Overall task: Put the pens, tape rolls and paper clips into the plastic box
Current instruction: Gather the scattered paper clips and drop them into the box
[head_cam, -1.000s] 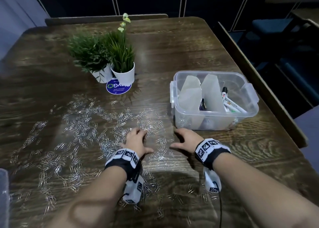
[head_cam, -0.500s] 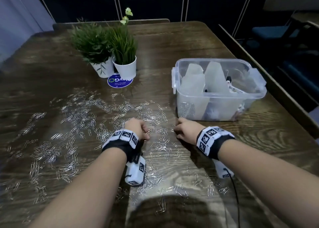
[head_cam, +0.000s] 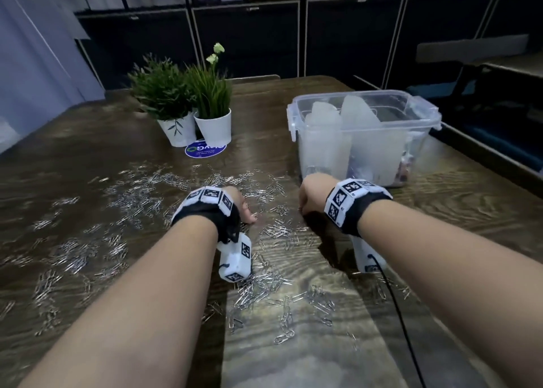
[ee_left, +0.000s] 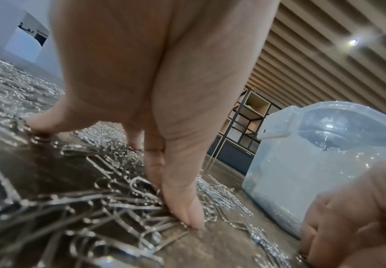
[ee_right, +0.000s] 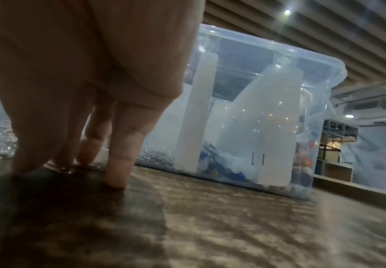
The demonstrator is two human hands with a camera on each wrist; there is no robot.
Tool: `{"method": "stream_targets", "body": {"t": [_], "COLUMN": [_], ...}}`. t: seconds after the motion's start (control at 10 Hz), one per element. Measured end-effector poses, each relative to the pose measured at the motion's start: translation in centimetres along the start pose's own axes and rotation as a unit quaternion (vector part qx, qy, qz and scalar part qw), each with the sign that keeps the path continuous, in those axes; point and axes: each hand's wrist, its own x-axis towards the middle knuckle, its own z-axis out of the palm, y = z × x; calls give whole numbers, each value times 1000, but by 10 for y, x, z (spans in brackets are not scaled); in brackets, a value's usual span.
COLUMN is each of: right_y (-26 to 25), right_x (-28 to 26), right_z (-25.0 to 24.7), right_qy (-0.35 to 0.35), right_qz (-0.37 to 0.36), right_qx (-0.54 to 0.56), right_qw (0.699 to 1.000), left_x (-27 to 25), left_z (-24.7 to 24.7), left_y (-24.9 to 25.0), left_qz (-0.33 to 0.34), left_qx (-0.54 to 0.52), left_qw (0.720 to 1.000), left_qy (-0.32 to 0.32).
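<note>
My left hand (head_cam: 239, 208) stands on its fingertips among the paper clips (head_cam: 141, 199), fingers bent downward; the left wrist view shows thumb and fingers (ee_left: 182, 208) pressing into a heap of clips, but whether any clip is actually pinched I cannot tell. My right hand (head_cam: 313, 193) is posed likewise, knuckles up, fingers (ee_right: 118, 163) angled down to the table (head_cam: 88, 140). A small glint sits under the fingertips in the right wrist view; I cannot confirm a grasp there either. From the head view both sets of fingertips are hidden behind the knuckles and wrist bands.

The clips lie scattered across the left and near table, loose. The plastic box (head_cam: 364, 105) stands just beyond the right hand, open-topped. Its contents are hazy: pale upright shapes and small coloured items at the bottom, none identifiable. Two potted plants (head_cam: 188, 99) stand far left of the box.
</note>
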Motion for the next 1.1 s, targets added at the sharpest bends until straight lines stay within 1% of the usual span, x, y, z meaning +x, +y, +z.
{"method": "stream_targets", "body": {"t": [0.1, 0.2, 0.3, 0.4, 0.5, 0.6, 0.7, 0.8, 0.9, 1.0, 1.1], "right_y": [53, 79, 68, 21, -2, -3, -6, -10, -11, -7, 4], "right_x": [117, 192, 160, 35, -11, -11, -8, -14, -19, -33, -56], "right_z": [57, 89, 81, 19, 2, 3, 4, 0, -1, -6, -24], "right_qy": [41, -19, 3, 7, 55, 67, 67, 63, 52, 53, 123], "right_qz": [6, -7, 27, 16, 34, 39, 25, 17, 5, -18, -59], "right_qx": [9, 64, 23, 108, 104, 102, 69, 44, 45, 66, 168], "right_qw": [999, 998, 999, 994, 992, 992, 995, 997, 998, 996, 976], "left_x": [6, 6, 1, 2, 2, 2, -8, -14, -17, -24, -27], "left_z": [2, 1, 3, 3, 1, 3, 0, -4, -12, -18, -26], "left_y": [-4, -4, -2, -2, 1, 1, 1, -2, -6, -7, -3], "left_qz": [7, 6, 8, 2, 4, 16, 31, 52, 90, 128, 161], "left_qx": [-14, -31, -4, -17, -1, 11, 3, -33, -80, -104, -123], "left_qw": [1000, 999, 1000, 1000, 1000, 1000, 1000, 998, 991, 984, 972], "left_qy": [-12, -17, 5, -4, -9, -12, -4, 17, 51, 74, 122]}}
